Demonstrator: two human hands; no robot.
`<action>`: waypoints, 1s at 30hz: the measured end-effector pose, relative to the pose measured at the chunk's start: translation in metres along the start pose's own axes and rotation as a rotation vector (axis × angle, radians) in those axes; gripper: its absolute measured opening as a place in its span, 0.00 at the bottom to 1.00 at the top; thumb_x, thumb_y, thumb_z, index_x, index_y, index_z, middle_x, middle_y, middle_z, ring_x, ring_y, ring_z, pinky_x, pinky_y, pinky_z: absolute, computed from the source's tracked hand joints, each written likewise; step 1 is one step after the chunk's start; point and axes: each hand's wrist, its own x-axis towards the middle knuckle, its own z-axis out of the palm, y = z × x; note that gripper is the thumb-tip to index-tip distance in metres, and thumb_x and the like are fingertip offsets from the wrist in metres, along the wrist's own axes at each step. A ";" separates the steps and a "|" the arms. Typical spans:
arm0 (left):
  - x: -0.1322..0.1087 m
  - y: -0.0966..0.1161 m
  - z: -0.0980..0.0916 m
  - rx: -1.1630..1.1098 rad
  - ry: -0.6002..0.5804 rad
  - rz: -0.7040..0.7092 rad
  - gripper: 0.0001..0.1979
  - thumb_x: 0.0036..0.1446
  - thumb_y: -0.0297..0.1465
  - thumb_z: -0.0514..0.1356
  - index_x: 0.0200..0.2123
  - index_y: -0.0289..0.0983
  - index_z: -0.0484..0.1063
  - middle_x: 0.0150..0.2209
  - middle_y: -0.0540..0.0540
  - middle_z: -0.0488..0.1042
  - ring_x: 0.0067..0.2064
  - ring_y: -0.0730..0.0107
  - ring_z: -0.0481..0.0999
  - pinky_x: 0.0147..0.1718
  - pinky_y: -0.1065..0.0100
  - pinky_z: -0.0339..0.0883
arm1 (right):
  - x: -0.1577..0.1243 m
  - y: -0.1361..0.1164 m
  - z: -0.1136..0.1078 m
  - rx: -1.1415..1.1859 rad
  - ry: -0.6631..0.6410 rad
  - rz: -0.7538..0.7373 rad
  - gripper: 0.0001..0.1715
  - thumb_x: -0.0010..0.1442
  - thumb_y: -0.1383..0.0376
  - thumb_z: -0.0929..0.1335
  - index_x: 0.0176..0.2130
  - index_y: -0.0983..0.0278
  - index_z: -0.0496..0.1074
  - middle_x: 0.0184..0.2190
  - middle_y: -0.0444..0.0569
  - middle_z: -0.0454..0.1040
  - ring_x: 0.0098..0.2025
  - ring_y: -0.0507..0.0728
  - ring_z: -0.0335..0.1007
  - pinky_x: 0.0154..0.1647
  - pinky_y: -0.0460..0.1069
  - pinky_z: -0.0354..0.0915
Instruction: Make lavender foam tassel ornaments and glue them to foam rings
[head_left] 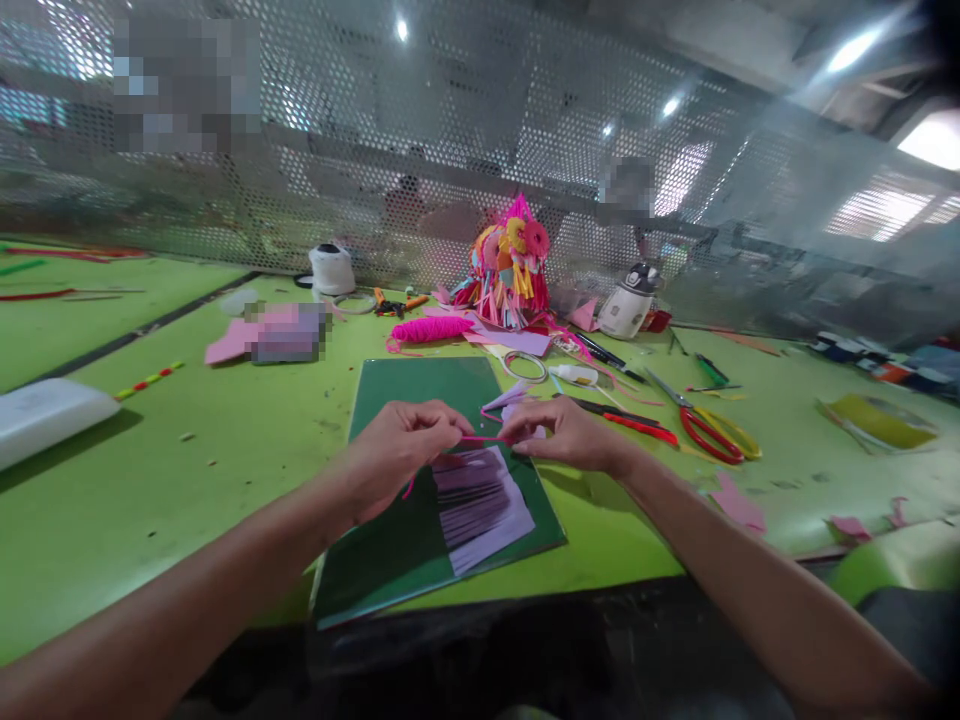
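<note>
My left hand [401, 445] and my right hand [566, 432] are both pinched on a thin pink yarn strand [482, 438] stretched between them. They hover over a green cutting mat [420, 500] on the lime-green table [187, 480]. Below the hands a fringed lilac paper piece [480, 505] lies on the mat, its top gathered under the yarn. A loose yarn end hangs below my left hand.
A pink yarn skein [431, 328], a colourful paper tassel ornament [510, 262], a tape ring [525, 366], red-handled scissors [705, 425], a white glue bottle [626, 305] and paper scraps lie beyond the mat. A perforated metal screen [450, 150] backs the table. A white box [45, 415] sits left.
</note>
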 end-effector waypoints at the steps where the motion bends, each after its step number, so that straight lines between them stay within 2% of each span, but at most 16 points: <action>1: -0.001 0.000 0.000 -0.004 -0.010 0.008 0.16 0.50 0.32 0.58 0.14 0.35 0.61 0.36 0.45 0.77 0.34 0.69 0.75 0.36 0.65 0.70 | -0.001 0.001 0.001 0.001 0.008 0.000 0.10 0.53 0.70 0.69 0.38 0.65 0.77 0.34 0.49 0.76 0.37 0.54 0.69 0.37 0.49 0.64; 5: -0.005 -0.002 -0.001 0.128 -0.102 0.016 0.17 0.54 0.34 0.57 0.16 0.36 0.62 0.39 0.46 0.78 0.37 0.67 0.76 0.36 0.67 0.69 | -0.003 0.008 0.002 0.093 0.075 0.064 0.11 0.53 0.70 0.67 0.37 0.65 0.78 0.33 0.50 0.77 0.36 0.54 0.71 0.39 0.51 0.65; 7: -0.007 -0.006 0.000 0.192 -0.130 0.038 0.17 0.56 0.36 0.57 0.17 0.36 0.63 0.38 0.46 0.79 0.40 0.64 0.76 0.38 0.66 0.68 | -0.003 0.014 0.000 0.125 0.157 0.123 0.11 0.53 0.70 0.66 0.36 0.66 0.78 0.32 0.50 0.78 0.34 0.54 0.72 0.37 0.51 0.66; 10: -0.011 -0.012 0.002 0.232 -0.149 0.073 0.17 0.57 0.37 0.56 0.19 0.37 0.66 0.37 0.46 0.80 0.46 0.61 0.76 0.44 0.65 0.68 | -0.005 0.026 -0.010 0.033 0.330 0.210 0.13 0.52 0.70 0.64 0.33 0.68 0.78 0.32 0.51 0.78 0.31 0.53 0.71 0.34 0.49 0.66; 13: -0.016 -0.014 0.004 0.320 -0.156 0.101 0.14 0.58 0.38 0.56 0.24 0.38 0.73 0.38 0.47 0.80 0.49 0.61 0.75 0.47 0.65 0.67 | -0.009 0.037 -0.022 -0.064 0.400 0.262 0.14 0.51 0.70 0.63 0.34 0.69 0.77 0.29 0.50 0.78 0.26 0.51 0.68 0.27 0.47 0.63; 17: -0.020 -0.017 0.005 0.428 -0.158 0.140 0.13 0.59 0.38 0.55 0.32 0.39 0.77 0.42 0.45 0.79 0.49 0.61 0.76 0.46 0.64 0.69 | -0.018 0.046 -0.029 -0.139 0.370 0.291 0.13 0.52 0.69 0.64 0.34 0.69 0.78 0.26 0.48 0.77 0.24 0.51 0.67 0.26 0.46 0.62; 20: -0.022 -0.021 0.006 0.436 -0.156 0.185 0.13 0.60 0.38 0.54 0.33 0.40 0.77 0.43 0.45 0.79 0.48 0.61 0.76 0.46 0.64 0.70 | -0.025 0.046 -0.034 -0.201 0.305 0.287 0.13 0.52 0.70 0.66 0.37 0.67 0.78 0.31 0.49 0.79 0.30 0.52 0.71 0.32 0.47 0.65; 23: -0.024 -0.025 0.009 0.430 -0.131 0.220 0.11 0.58 0.38 0.56 0.33 0.42 0.77 0.43 0.46 0.79 0.48 0.60 0.76 0.46 0.64 0.71 | -0.032 0.045 -0.049 -0.285 0.304 0.295 0.14 0.52 0.70 0.66 0.40 0.66 0.77 0.37 0.51 0.78 0.35 0.54 0.72 0.36 0.49 0.65; 27: -0.026 -0.026 0.012 0.413 -0.044 0.212 0.11 0.57 0.39 0.57 0.32 0.43 0.77 0.40 0.47 0.80 0.46 0.59 0.77 0.45 0.64 0.71 | -0.038 0.043 -0.068 -0.398 0.296 0.285 0.11 0.54 0.68 0.66 0.37 0.66 0.77 0.36 0.52 0.77 0.36 0.56 0.70 0.38 0.52 0.64; 30: -0.027 -0.026 0.013 0.414 -0.020 0.186 0.12 0.58 0.40 0.56 0.33 0.44 0.78 0.40 0.47 0.80 0.47 0.60 0.76 0.45 0.64 0.71 | -0.036 0.041 -0.060 -0.452 0.203 0.228 0.08 0.51 0.67 0.70 0.34 0.64 0.78 0.33 0.51 0.76 0.38 0.58 0.67 0.43 0.54 0.62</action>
